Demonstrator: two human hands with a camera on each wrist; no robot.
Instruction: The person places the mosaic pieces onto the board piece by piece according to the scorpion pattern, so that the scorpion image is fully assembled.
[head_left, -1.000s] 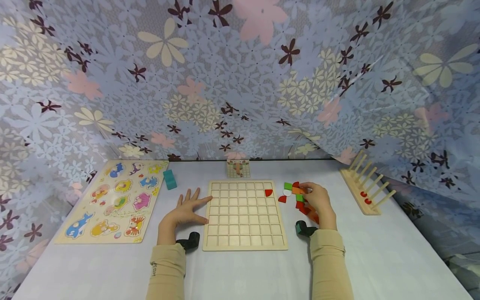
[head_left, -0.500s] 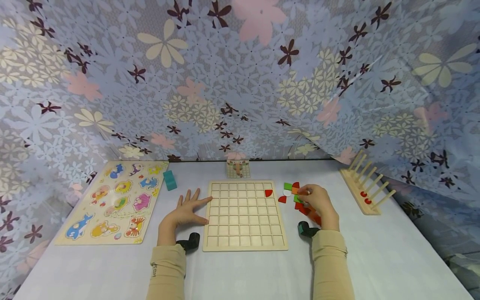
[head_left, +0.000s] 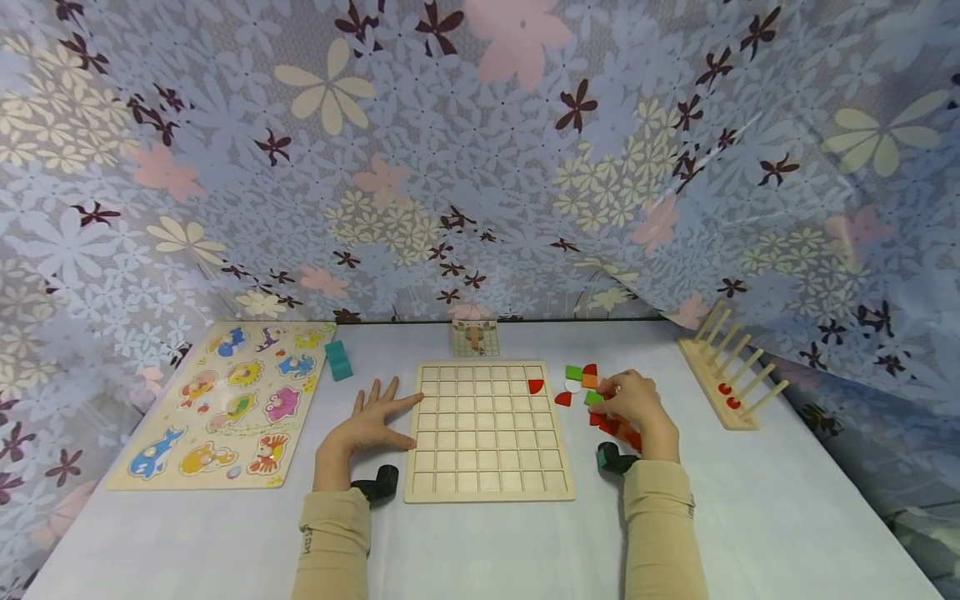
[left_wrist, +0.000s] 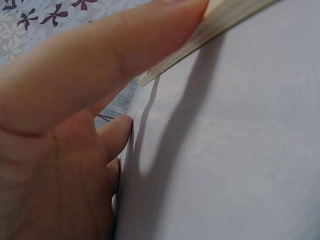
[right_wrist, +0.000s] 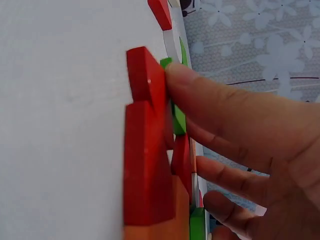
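My left hand is spread out beside the wooden grid board, with its thumb and index fingertip at the board's left edge. A red quarter-circle piece lies in a cell near the upper right. My right hand reaches over the loose coloured blocks right of the board. Its thumb touches near a red block and a green block, the other fingers loosely bent behind them. A longer red stretch of blocks lies nearer the camera. The hand covers part of the pile.
An animal puzzle board lies at the left with teal blocks next to it. A small pattern card stands behind the grid board. At the right sits a peg rack with red beads. A floral curtain hangs behind the table.
My right hand has shifted slightly toward me, its thumb and fingertips going from the upper orange blocks to the green and red ones. The left hand stays in place.
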